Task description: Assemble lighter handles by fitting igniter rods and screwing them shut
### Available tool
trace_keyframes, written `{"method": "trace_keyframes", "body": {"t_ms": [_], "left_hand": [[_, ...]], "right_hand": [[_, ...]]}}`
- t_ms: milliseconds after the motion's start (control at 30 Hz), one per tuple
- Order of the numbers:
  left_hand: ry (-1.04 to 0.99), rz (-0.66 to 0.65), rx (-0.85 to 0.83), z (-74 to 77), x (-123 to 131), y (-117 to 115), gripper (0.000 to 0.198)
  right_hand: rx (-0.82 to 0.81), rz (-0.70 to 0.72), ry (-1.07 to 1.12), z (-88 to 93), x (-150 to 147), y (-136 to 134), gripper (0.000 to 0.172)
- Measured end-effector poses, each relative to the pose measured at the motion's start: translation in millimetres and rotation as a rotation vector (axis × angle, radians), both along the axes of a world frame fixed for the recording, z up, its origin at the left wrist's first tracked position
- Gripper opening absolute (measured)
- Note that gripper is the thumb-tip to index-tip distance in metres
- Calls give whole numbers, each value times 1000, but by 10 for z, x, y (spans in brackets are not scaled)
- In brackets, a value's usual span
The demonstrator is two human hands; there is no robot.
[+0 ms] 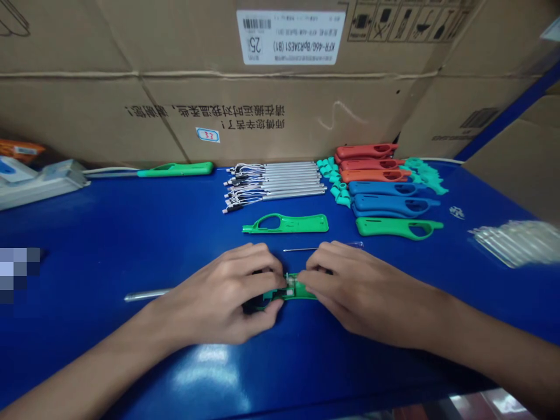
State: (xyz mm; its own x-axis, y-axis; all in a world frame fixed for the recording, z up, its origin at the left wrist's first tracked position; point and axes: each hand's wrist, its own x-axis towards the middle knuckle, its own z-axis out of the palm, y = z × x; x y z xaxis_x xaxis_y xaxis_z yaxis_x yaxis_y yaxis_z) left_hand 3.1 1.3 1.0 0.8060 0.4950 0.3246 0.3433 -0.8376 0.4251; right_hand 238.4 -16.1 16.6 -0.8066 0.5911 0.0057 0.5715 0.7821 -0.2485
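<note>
Both my hands rest on the blue table (131,233) at the front middle, closed on a green plastic lighter shell (294,290) with a small white part inside. My left hand (223,294) curls round its left end, where a metal tube (144,295) sticks out to the left. My right hand (350,289) pinches the shell's right part with fingertips pressed together. A thin wire (301,249) lies just beyond my right hand. A matching green half shell (286,224) lies a little farther back.
A row of metal tubes with wires (280,181) lies at the back middle. Red, blue and green shells (385,186) and teal small parts (336,178) are stacked back right. An assembled green lighter (175,170) lies back left. Clear bags (516,242) sit at right. Cardboard boxes (262,87) wall the back.
</note>
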Motion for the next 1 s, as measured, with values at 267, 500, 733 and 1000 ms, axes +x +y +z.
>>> {"method": "trace_keyframes", "body": {"t_ms": [267, 500, 733, 1000], "left_hand": [[-27, -10, 23, -1, 5, 15, 15], [-82, -40, 41, -13, 18, 36, 13], [-74, -45, 31, -19, 10, 36, 14], [-29, -34, 31, -7, 0, 31, 16]], "right_hand": [[-4, -27, 54, -19, -5, 10, 22], [-33, -37, 87, -46, -7, 42, 21], [-33, -32, 130, -78, 15, 64, 19], [-42, -6, 169, -69, 53, 84, 19]]}}
